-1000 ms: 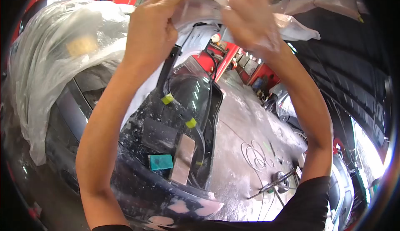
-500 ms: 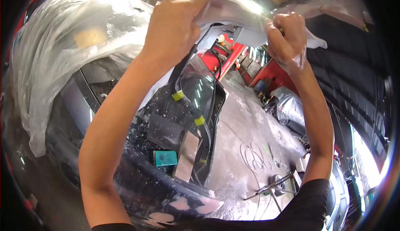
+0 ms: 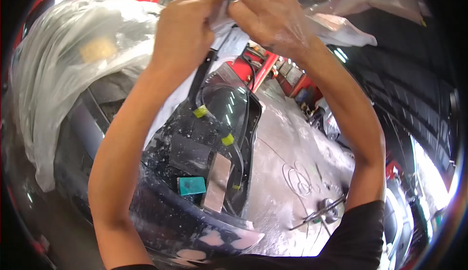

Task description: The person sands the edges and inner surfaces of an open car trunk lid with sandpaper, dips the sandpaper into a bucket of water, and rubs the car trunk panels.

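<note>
My left hand (image 3: pixel 183 33) and my right hand (image 3: pixel 268 19) are raised close together at the top of the view. Both are closed on a thin whitish sheet (image 3: pixel 341 29), whose free end trails to the right of my right hand; cloth or plastic, I cannot tell. My fingers hide its bunched part. Below lies a dark, dusty car body panel (image 3: pixel 161 192) with pale patches. On it rest a teal block (image 3: pixel 191 185), a longer pinkish-brown block (image 3: pixel 217 182) and a dark grey flat piece (image 3: pixel 190 153). Yellow tape (image 3: pixel 227 139) marks a nearby cable.
Crumpled clear plastic sheeting (image 3: pixel 63 60) drapes over the vehicle at the left. A looped cable (image 3: pixel 297 180) and a wheeled metal stand (image 3: pixel 329 211) are on the pale concrete floor (image 3: pixel 278 148). Another plastic-covered object (image 3: pixel 331 124) stands further back on the right.
My right hand has moved left, up against my left hand. The sheet, stretched between them before, is now bunched there. My left hand has shifted slightly left.
</note>
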A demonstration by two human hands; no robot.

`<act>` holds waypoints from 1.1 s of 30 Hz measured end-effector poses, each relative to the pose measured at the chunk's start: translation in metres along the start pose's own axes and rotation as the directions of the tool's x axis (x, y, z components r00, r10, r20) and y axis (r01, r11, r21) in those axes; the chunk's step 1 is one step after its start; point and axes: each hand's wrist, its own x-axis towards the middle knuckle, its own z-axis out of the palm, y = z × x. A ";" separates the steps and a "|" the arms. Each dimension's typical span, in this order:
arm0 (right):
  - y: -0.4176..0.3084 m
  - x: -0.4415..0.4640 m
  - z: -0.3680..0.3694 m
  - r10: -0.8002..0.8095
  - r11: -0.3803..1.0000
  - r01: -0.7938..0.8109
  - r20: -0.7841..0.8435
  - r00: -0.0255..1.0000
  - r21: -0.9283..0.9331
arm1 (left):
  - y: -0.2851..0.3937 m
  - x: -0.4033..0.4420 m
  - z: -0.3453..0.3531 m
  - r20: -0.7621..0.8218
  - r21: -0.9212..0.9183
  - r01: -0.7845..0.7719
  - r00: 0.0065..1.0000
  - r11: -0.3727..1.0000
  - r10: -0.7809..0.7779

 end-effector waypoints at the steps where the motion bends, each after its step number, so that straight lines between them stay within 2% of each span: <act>1: 0.004 0.000 -0.002 -0.022 1.000 0.023 0.035 0.999 -0.009 | 0.001 0.001 0.001 0.028 -0.012 0.016 0.999 1.000 -0.016; 4: 0.016 -0.074 -0.030 0.088 0.991 -0.087 -0.002 0.996 -0.104 | 0.003 0.000 -0.008 0.103 -0.009 0.095 0.990 0.995 -0.094; 5: 0.022 -0.085 -0.030 0.121 0.981 -0.124 -0.032 0.992 -0.149 | 0.001 0.000 -0.008 0.075 0.003 0.085 0.994 0.996 -0.085; 7: 0.026 -0.069 -0.011 0.036 0.993 -0.048 -0.106 0.994 -0.107 | 0.001 -0.002 -0.003 0.038 0.020 0.059 0.997 0.998 -0.060; 10: 0.022 -0.039 -0.013 -0.028 0.999 0.026 -0.032 0.999 -0.043 | 0.003 0.001 -0.005 0.036 0.070 -0.007 0.999 0.998 0.004; 12: 0.022 -0.056 -0.028 -0.026 1.000 0.026 0.022 0.999 -0.017 | 0.010 0.002 -0.001 0.058 0.047 0.015 0.998 0.999 -0.018; 14: 0.027 -0.100 -0.047 0.068 0.995 -0.072 -0.050 0.996 -0.076 | 0.008 -0.002 -0.003 0.062 0.031 0.050 0.997 0.998 -0.052; 16: 0.025 -0.095 -0.048 0.138 0.984 -0.150 -0.125 0.982 -0.095 | 0.002 -0.003 -0.004 0.039 0.025 0.068 0.997 0.997 -0.069; 18: 0.015 -0.069 -0.030 0.092 0.996 -0.091 -0.139 0.986 0.014 | 0.002 -0.003 -0.004 0.051 0.015 0.073 0.996 0.997 -0.073; 20: 0.022 -0.052 -0.025 0.042 0.998 -0.038 -0.071 0.997 0.058 | 0.003 -0.002 -0.003 0.047 0.013 0.077 0.996 0.997 -0.078; 21: 0.025 -0.053 -0.027 0.039 0.998 -0.040 0.020 0.999 0.053 | 0.005 -0.002 -0.001 0.073 -0.001 0.078 0.994 0.997 -0.078; 23: 0.033 -0.065 -0.034 0.067 0.998 -0.066 0.054 0.996 -0.012 | 0.002 0.000 -0.004 0.083 -0.010 0.076 0.994 0.997 -0.075; 24: 0.031 -0.091 -0.046 0.115 0.992 -0.114 0.006 0.993 -0.048 | 0.001 -0.001 -0.001 0.039 -0.001 0.007 0.999 1.000 -0.007; 25: 0.028 -0.098 -0.049 0.150 0.985 -0.153 -0.047 0.988 -0.078 | -0.001 -0.004 -0.001 0.025 0.013 0.024 0.999 1.000 -0.024; 27: 0.028 -0.094 -0.035 0.107 0.989 -0.113 -0.068 0.992 -0.093 | -0.002 -0.002 0.001 0.009 0.025 0.024 1.000 0.999 -0.024; 29: 0.022 -0.054 -0.015 0.032 0.998 -0.033 -0.033 0.999 -0.051 | -0.003 -0.001 -0.003 0.020 0.053 0.032 0.999 0.998 -0.034; 30: 0.013 -0.033 -0.011 0.025 0.999 -0.027 -0.078 0.997 -0.021 | -0.001 -0.002 -0.003 0.030 0.055 0.044 0.999 0.998 -0.045; 33: 0.023 -0.066 -0.023 0.040 0.997 -0.046 -0.094 0.995 -0.064 | 0.004 -0.002 -0.002 0.067 -0.039 0.081 0.995 0.996 -0.078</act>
